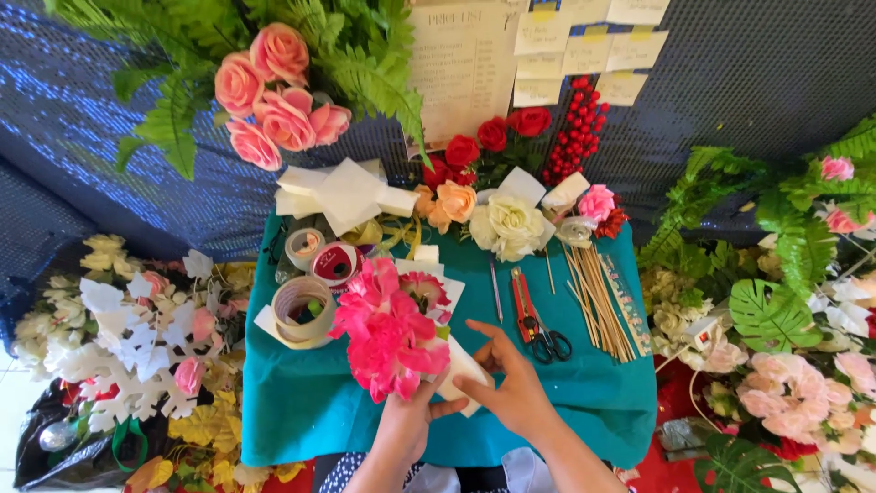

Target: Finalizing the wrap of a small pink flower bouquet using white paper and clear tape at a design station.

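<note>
Fingers of left hand (408, 413) curled shut around base of pink flower bunch (391, 330), blooms rising just above knuckles; fingers of right hand (511, 383) pressed together on white wrapping paper (459, 363) tucked against bunch, thumb apart from the rest. Bunch and paper held low over teal tablecloth (319, 402), between the two hands. Just beyond right fingertips: red-handled scissors (537, 321), blades pointing away, with thin metal tool (495, 290) beside them on the thumb side. Farther outward from right fingers: bundle of wooden sticks (598, 299) lying fanned, edged by patterned strip (630, 306). Outward from left fingers: wide tape roll (301, 310) on white card, two smaller rolls (321, 256) just past it. Well beyond both sets of fingertips, at far edge of cloth: folded white paper bow (345, 194), peach rose (454, 203), cream rose (511, 226), small pink rose (597, 203), red roses (493, 137), red berry sprig (577, 128). Far past left fingers, off the cloth: white snowflake cutouts (128, 347) among pale blooms. Far past right fingers: green leaves (771, 315) and pink blossoms.
</note>
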